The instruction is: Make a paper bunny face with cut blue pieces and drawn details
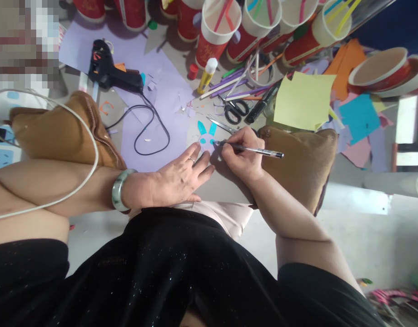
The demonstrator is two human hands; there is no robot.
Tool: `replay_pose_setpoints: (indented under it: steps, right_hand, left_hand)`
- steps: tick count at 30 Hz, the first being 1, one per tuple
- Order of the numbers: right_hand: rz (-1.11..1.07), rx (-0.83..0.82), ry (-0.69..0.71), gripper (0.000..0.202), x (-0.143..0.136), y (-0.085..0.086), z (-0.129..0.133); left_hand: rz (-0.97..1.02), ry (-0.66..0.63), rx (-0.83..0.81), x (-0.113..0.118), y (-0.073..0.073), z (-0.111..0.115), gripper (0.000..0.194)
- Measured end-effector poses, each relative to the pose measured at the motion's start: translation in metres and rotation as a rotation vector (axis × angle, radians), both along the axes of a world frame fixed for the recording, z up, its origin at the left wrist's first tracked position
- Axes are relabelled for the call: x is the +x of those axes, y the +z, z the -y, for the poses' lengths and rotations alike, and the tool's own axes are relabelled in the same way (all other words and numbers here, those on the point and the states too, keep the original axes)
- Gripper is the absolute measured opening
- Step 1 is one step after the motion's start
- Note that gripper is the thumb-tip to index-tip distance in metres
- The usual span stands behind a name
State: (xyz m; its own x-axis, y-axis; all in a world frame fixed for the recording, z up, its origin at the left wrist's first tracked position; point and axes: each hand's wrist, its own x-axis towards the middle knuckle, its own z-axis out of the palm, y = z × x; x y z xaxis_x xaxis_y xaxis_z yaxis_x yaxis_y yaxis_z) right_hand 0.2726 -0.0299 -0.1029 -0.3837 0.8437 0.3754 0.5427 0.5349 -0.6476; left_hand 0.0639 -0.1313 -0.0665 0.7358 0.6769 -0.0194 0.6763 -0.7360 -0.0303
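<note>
A small purple paper bunny face (pixel 206 137) with blue ears and blue eye spots lies on the table in front of me. My left hand (pixel 183 175) rests flat with fingers spread, its fingertips at the lower edge of the bunny face. Pinched in my right hand (pixel 245 152) is a pen (pixel 263 150), its tip at the right blue eye. Just beyond my right hand lie black-handled scissors (pixel 236 111), blades pointing left toward the ears. The bunny's lower part is partly hidden by my left fingers.
A black glue gun (pixel 115 75) with a looping cord lies on purple paper (pixel 151 159). Several red paper cups (pixel 212 50) stand along the back, near a glue stick (pixel 207 76). Yellow sticky notes (pixel 302 101) lie right; brown cushions (pixel 297 168) flank my arms. A white cable crosses my left arm.
</note>
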Motion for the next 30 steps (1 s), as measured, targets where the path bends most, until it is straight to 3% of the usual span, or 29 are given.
replay_pose_setpoints:
  steps: [30]
  right_hand:
    - [0.006,0.013,0.019,0.011,0.0005,-0.0007,-0.0001]
  left_hand:
    - [-0.037,-0.012,0.042,0.0009,0.0011,0.0004,0.090]
